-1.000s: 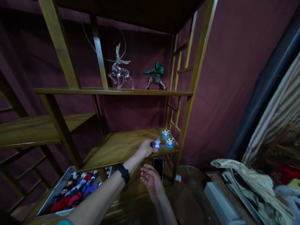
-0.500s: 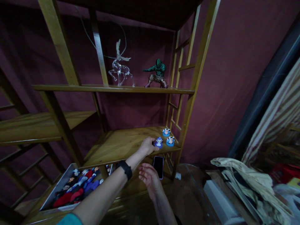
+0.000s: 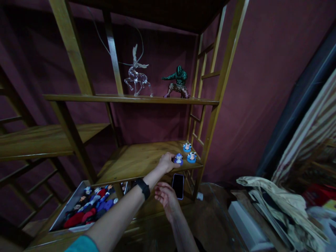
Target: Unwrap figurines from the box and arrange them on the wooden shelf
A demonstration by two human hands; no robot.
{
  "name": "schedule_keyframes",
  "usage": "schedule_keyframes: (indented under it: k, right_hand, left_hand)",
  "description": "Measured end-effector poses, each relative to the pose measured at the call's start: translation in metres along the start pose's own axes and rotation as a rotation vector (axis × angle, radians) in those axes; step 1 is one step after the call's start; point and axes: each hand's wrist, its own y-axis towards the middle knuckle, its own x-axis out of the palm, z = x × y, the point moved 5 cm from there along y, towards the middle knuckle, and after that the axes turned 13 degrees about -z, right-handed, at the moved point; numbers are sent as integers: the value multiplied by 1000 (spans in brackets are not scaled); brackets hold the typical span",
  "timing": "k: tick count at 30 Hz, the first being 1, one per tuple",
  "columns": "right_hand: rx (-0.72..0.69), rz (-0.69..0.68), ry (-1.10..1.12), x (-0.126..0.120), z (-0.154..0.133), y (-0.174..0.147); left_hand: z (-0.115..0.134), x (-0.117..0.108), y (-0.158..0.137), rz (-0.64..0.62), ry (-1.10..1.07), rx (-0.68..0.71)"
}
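My left hand (image 3: 166,162) reaches onto the lower wooden shelf (image 3: 136,162) and its fingers hold a small purple-based figurine (image 3: 178,159) standing on the shelf. Two blue-based figurines (image 3: 191,157) (image 3: 187,147) stand just right of it, near the shelf's right end. My right hand (image 3: 166,198) hovers lower, palm up with fingers apart, holding nothing, close to a dark phone (image 3: 177,186) lying on the bottom board. A black watch sits on my left wrist.
A glass deer (image 3: 136,75) and a green crouching figure (image 3: 177,82) stand on the upper shelf (image 3: 131,99). A grey tray (image 3: 78,185) of several colourful figurines lies at the lower left. Crumpled cloth (image 3: 275,199) and a white box (image 3: 246,227) lie at the right.
The view has shifted slightly. My left hand stays on the purple-based figurine; my right hand has drifted a little left and closer beneath the shelf.
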Motion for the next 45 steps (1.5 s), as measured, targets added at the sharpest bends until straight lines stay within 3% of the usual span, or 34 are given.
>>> schedule_keyframes:
  k: [6,33,41,45]
  right_hand:
    - [21,11,-19,-4,4,3]
    - [12,-14,-49,2,7,2]
    - [49,-2,-67,5,17,3]
    - [72,11,-76,8,28,6]
  left_hand:
    - [-1,0,0,31,56,-46]
    - [0,0,3,-21,226,12]
    - [9,-4,-6,-80,224,93]
    - [10,-7,-13,-41,185,122]
